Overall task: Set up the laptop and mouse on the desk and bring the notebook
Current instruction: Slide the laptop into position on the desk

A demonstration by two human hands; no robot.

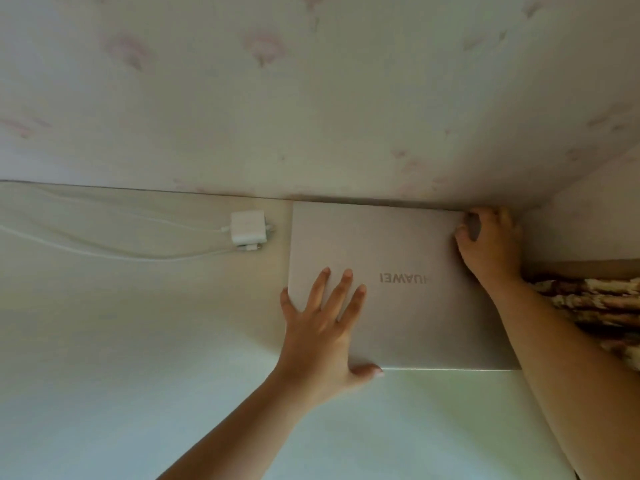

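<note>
A closed silver laptop (398,244) lies flat on the pale desk (138,323), its back edge against the wall. My left hand (322,327) rests on the lid's front left corner, fingers spread on top and thumb hooked on the front edge. My right hand (491,237) is at the laptop's far right corner, fingers curled around a small dark grey rounded thing that looks like the mouse (472,225). Most of the mouse is hidden by the fingers. No notebook is in view.
A white charger block (247,232) with a white cable (104,249) lies on the desk left of the laptop. The flowered wall (311,98) stands right behind. A brown patterned cloth (595,306) lies at the right, past my right arm.
</note>
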